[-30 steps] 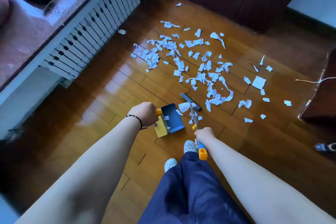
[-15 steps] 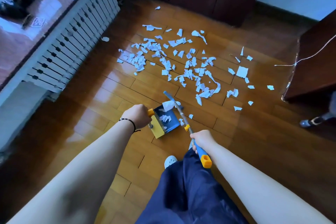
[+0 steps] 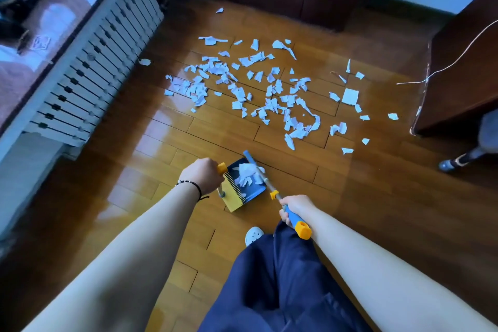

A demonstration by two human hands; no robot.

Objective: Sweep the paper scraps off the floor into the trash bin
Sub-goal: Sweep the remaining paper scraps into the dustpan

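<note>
Obs: left hand (image 3: pixel 202 176) wrapped tight round the orange-capped upright handle of the dustpan (image 3: pixel 244 188); pan sits on the floor (image 3: pixel 377 210), mouth toward far side. Right hand (image 3: pixel 294 207) clenched round the blue grip of the broom (image 3: pixel 262 178), whose head lies across the pan's far-right lip. A small clump of paper scraps (image 3: pixel 246 173) is inside the pan, approx at its far end near the lip.

Bulk of the scraps is on the floor, far of the pan, spread from near the radiator (image 3: pixel 107 62) on the left to near the dark cabinet (image 3: pixel 458 62) on the right. Trash bin not in view.

Risks (judgement):
- Clump sits near the open lip; if pan tips fwd or is lifted flat, pieces prob. slide back out.
- Paper is light; a fast broom stroke could flick bits past the pan or scatter the pile wider.
- Glossy boards: pan may skid w/ each stroke, letting thin scraps slip under the lip.
- Stray bits by radiator and cabinet foot could get pushed underneath, hard to reach.
</note>
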